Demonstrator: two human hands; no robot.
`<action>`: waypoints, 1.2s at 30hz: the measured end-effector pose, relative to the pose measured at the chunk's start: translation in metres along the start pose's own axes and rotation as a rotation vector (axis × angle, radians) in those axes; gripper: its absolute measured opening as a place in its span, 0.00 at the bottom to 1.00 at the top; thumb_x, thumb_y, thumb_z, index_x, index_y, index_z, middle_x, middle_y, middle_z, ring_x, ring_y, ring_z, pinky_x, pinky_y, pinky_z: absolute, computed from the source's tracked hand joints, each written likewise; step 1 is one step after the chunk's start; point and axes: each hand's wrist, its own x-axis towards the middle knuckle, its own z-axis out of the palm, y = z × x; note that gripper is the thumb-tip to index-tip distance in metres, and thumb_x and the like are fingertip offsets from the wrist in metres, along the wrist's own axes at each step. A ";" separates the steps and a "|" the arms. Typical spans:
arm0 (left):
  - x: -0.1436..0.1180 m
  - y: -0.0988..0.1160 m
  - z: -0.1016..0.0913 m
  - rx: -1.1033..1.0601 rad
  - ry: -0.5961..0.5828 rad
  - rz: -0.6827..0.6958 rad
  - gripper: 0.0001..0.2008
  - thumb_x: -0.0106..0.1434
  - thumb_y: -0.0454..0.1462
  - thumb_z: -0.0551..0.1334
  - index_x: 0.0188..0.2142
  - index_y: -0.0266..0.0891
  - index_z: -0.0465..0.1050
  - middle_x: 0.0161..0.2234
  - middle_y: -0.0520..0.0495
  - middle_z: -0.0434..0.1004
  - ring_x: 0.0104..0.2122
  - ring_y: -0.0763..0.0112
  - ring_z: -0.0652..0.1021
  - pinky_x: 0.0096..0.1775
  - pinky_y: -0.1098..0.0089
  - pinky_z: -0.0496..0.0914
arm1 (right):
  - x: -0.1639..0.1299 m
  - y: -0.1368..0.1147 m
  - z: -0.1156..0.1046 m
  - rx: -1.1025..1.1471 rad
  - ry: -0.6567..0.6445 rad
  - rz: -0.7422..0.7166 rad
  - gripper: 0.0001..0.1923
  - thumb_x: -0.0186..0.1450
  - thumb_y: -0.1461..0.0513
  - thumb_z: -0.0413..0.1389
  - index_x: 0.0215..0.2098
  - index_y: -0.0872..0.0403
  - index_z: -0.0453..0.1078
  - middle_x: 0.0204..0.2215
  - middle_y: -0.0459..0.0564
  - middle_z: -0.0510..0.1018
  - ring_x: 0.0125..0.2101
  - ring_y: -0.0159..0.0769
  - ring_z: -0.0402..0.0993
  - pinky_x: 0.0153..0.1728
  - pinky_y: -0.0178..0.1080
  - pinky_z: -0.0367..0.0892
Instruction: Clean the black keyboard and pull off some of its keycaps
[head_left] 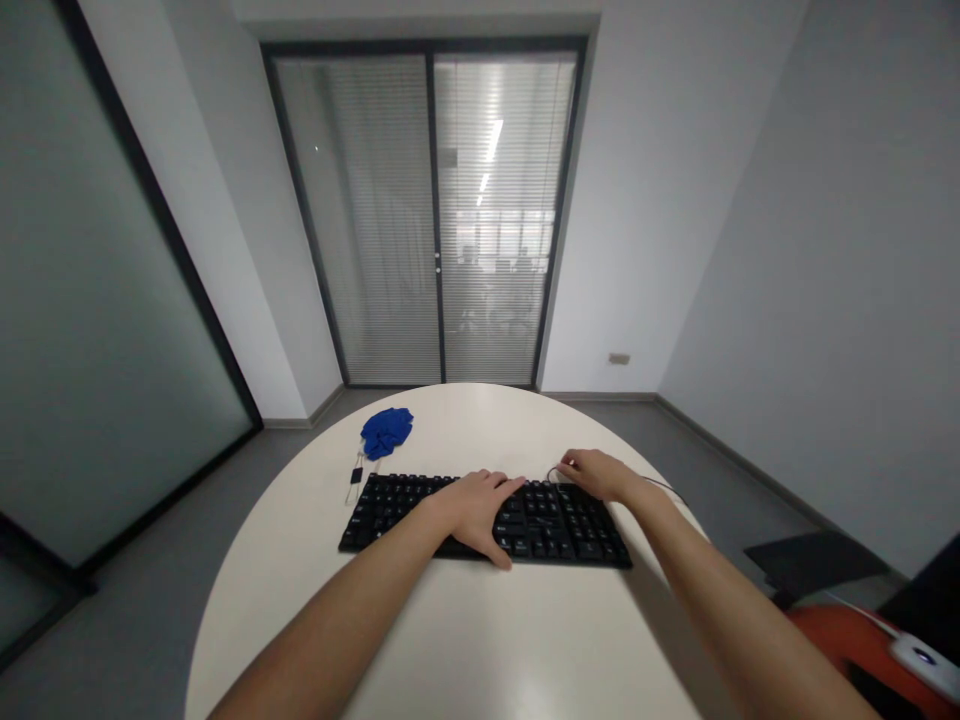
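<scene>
Black plastic computer keyboard (420, 505), long and flat, lay across the middle of the round white worktop (480, 640), its length running left to right in front of me. My left hand (474, 510) rested flat over its centre keys, fingers spread and relaxed, thumb hooked over the near edge; it held nothing. My right hand (596, 472) sat at the far right corner, fingers curled around the thin dark cable (664, 487) where it left the keyboard and trailed off the right rim of the worktop. Whether that grip pinched the cable or merely touched it, I could not tell.

Handling, by my judgement: light, rigid casing, smooth underside likely to slide on the worktop; keys give under pressure, so best taken by the two short ends or the front and back edges, minding the tethered cable.

Also noted: crumpled blue cloth (386, 432) beyond the left end; small black tag on a cord (355, 477) just beside that end.
</scene>
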 end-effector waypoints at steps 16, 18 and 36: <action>-0.005 0.005 0.014 -0.017 0.104 -0.212 0.62 0.49 0.65 0.65 0.71 0.36 0.40 0.70 0.28 0.42 0.68 0.36 0.49 0.64 0.44 0.49 | -0.001 -0.057 0.037 0.144 0.145 -0.093 0.28 0.75 0.50 0.34 0.59 0.51 0.68 0.58 0.57 0.73 0.58 0.47 0.68 0.61 0.53 0.56; -0.020 0.006 0.014 0.010 0.136 -0.268 0.61 0.49 0.64 0.66 0.71 0.38 0.41 0.71 0.29 0.42 0.68 0.36 0.49 0.64 0.44 0.48 | -0.010 -0.063 0.041 0.183 0.210 -0.128 0.29 0.75 0.49 0.35 0.60 0.52 0.67 0.60 0.57 0.71 0.61 0.49 0.65 0.63 0.58 0.52; -0.079 -0.019 0.032 0.118 0.403 -0.482 0.44 0.58 0.61 0.62 0.67 0.44 0.57 0.70 0.41 0.52 0.68 0.42 0.53 0.66 0.45 0.48 | -0.027 -0.077 0.052 0.119 0.182 -0.328 0.44 0.63 0.38 0.53 0.71 0.46 0.52 0.69 0.54 0.55 0.68 0.56 0.49 0.67 0.62 0.42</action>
